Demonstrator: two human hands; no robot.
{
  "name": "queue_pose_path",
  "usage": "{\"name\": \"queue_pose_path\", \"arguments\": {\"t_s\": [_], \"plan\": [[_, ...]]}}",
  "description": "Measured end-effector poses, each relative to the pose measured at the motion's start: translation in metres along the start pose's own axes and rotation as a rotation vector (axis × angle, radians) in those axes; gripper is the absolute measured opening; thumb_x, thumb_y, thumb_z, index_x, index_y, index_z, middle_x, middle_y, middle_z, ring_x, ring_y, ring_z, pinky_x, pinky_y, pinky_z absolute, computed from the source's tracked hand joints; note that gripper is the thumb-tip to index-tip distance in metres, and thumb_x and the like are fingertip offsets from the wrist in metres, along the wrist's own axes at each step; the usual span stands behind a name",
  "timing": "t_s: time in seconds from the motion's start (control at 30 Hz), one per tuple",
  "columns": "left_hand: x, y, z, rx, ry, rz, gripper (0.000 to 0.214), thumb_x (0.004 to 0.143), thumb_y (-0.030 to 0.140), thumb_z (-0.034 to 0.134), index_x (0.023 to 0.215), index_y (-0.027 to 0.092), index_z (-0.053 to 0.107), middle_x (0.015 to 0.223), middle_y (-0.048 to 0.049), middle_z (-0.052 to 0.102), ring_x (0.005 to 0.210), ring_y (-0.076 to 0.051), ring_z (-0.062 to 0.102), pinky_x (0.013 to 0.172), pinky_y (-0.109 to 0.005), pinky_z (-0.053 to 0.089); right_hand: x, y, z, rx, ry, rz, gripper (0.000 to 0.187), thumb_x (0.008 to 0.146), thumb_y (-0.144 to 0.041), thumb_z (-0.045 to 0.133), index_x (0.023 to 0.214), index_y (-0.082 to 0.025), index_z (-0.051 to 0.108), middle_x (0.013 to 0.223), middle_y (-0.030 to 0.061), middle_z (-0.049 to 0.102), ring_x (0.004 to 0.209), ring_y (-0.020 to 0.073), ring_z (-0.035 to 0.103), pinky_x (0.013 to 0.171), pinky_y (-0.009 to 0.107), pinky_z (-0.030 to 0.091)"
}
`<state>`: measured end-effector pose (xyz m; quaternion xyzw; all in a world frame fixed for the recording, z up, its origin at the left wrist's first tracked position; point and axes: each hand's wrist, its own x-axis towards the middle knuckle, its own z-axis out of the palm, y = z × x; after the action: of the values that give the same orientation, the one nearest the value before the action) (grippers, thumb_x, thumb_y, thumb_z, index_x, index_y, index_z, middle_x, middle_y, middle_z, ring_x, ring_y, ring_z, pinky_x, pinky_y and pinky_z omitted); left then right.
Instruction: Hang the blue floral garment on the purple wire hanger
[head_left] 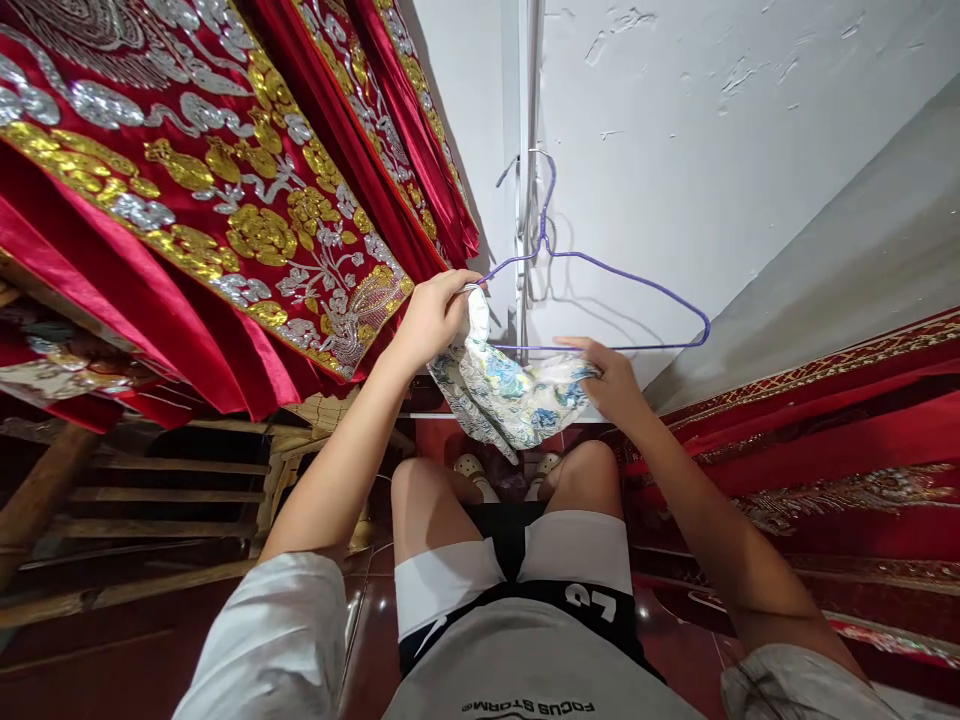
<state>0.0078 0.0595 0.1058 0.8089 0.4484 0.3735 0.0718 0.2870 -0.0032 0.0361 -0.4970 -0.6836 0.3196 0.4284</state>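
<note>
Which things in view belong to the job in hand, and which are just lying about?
In the job:
floral cloth, held by left hand and right hand
purple hanger

Just about:
left red drape
right red cloth
bamboo furniture

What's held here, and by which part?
A floral cloth: the left hand grips its whitish edge near the purple hanger; the right hand grips its opposite end. Whether either also grips the hanger is unclear.
</note>
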Motion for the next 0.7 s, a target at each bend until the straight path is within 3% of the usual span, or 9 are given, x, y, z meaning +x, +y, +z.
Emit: {"name": "queue_pose_path", "arguments": {"t_s": [0.13,0.23,0.33,0.4,0.43,0.47,0.57,0.63,0.7], "plan": [[0.001,-0.013,-0.006,0.122,-0.018,0.031,0.03,0.095,0.019,0.043,0.113,0.019,0.068,0.111,-0.0115,0.072,0.106,-0.026,0.066,0.098,-0.041,0.051,-0.01,-0.014,-0.031,-0.02,0.347,0.029,0.092,0.075,-0.022,0.065,0.161,-0.021,0.032,0.076,-0.0015,0.069,0.061,0.0171,0.052,0.061,0.029,0.043],[0.003,-0.016,-0.005,0.162,-0.058,0.054,0.029,0.097,0.022,0.043,0.113,0.018,0.067,0.106,-0.0125,0.069,0.105,-0.028,0.063,0.098,-0.045,0.051,-0.004,-0.014,-0.053,-0.038,0.441,0.068,0.11,0.075,-0.024,0.074,0.166,-0.015,0.014,0.079,0.0009,0.073,0.065,0.0182,0.057,0.065,0.03,0.046],[0.004,-0.017,-0.002,0.12,-0.024,0.059,0.025,0.1,0.029,0.046,0.108,0.019,0.067,0.104,-0.0127,0.065,0.106,-0.03,0.061,0.099,-0.049,0.051,0.007,-0.008,-0.073,-0.109,0.414,0.078,0.081,0.073,-0.026,0.076,0.149,-0.014,0.052,0.071,-0.0004,0.069,0.06,0.0163,0.051,0.06,0.029,0.042],[0.003,-0.021,-0.004,0.09,0.066,0.046,0.024,0.101,0.038,0.05,0.103,0.02,0.067,0.105,-0.0131,0.063,0.108,-0.03,0.061,0.1,-0.051,0.051,0.012,-0.007,-0.087,-0.146,0.36,0.061,0.037,0.075,-0.028,0.074,0.109,-0.015,0.076,0.068,-0.0004,0.065,0.061,0.0156,0.051,0.058,0.028,0.039],[0.002,-0.025,-0.006,0.079,0.122,0.028,0.026,0.1,0.043,0.054,0.102,0.021,0.066,0.106,-0.0128,0.062,0.108,-0.03,0.06,0.1,-0.051,0.051,0.013,-0.009,-0.094,-0.158,0.31,0.055,0.019,0.075,-0.03,0.074,0.088,-0.016,0.077,0.065,-0.0005,0.062,0.061,0.0152,0.05,0.057,0.027,0.036],[0.001,-0.03,-0.01,0.068,0.175,-0.002,0.028,0.098,0.048,0.057,0.1,0.021,0.065,0.105,-0.0118,0.062,0.106,-0.029,0.061,0.099,-0.051,0.052,0.013,-0.011,-0.1,-0.158,0.24,0.058,0.016,0.075,-0.033,0.076,0.073,-0.017,0.074,0.062,-0.0007,0.058,0.061,0.0147,0.048,0.056,0.027,0.034],[-0.003,-0.044,-0.018,-0.016,0.237,-0.125,0.033,0.095,0.055,0.061,0.094,0.022,0.063,0.087,-0.006,0.062,0.087,-0.022,0.061,0.088,-0.043,0.055,0.013,-0.021,-0.112,0.003,0.022,0.176,0.043,0.071,-0.049,0.082,0.053,-0.017,0.06,0.054,-0.0008,0.048,0.055,0.0125,0.043,0.053,0.027,0.031],[-0.005,-0.044,-0.017,-0.099,0.182,-0.161,0.034,0.098,0.053,0.056,0.085,0.022,0.062,0.073,-0.0027,0.058,0.074,-0.019,0.058,0.077,-0.036,0.054,0.019,-0.027,-0.106,0.173,0.016,0.262,0.051,0.076,-0.062,0.077,0.058,-0.017,0.061,0.056,0.0011,0.052,0.054,0.014,0.048,0.053,0.028,0.037],[-0.005,-0.035,-0.013,-0.146,0.117,-0.134,0.037,0.1,0.049,0.05,0.081,0.021,0.063,0.068,-0.0022,0.058,0.071,-0.018,0.057,0.071,-0.032,0.051,0.03,-0.03,-0.089,0.22,0.075,0.221,0.054,0.09,-0.067,0.062,0.077,-0.015,0.069,0.07,0.0054,0.063,0.064,0.0192,0.061,0.058,0.032,0.049]]}}
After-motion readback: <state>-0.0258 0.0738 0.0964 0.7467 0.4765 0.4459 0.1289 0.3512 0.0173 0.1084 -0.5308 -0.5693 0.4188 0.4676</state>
